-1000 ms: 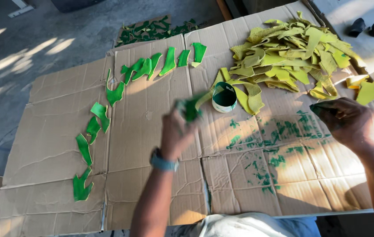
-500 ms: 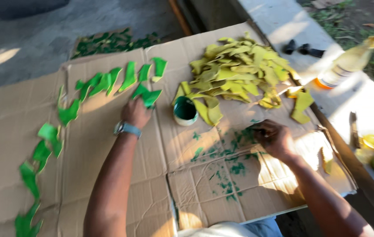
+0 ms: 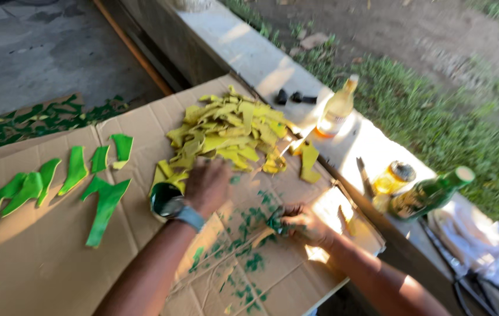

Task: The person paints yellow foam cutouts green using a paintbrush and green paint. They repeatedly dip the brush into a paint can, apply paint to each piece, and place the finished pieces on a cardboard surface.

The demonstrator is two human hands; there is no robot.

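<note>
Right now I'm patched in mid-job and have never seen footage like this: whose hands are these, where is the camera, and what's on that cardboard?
There is no machine here. A camera worn on the person's head looks down at their two bare hands.

The surface is flattened cardboard smeared with green paint.

The left hand, with a wristwatch, reaches into a pile of yellow pieces, beside a small green paint tin. What its grip closes on is hidden.

The right hand presses something green and paint-covered against the stained patch; it is too blurred to name.

To the left lie green painted pieces spread out in a row.

On the ledge to the right stand bottles and a jar.
</note>
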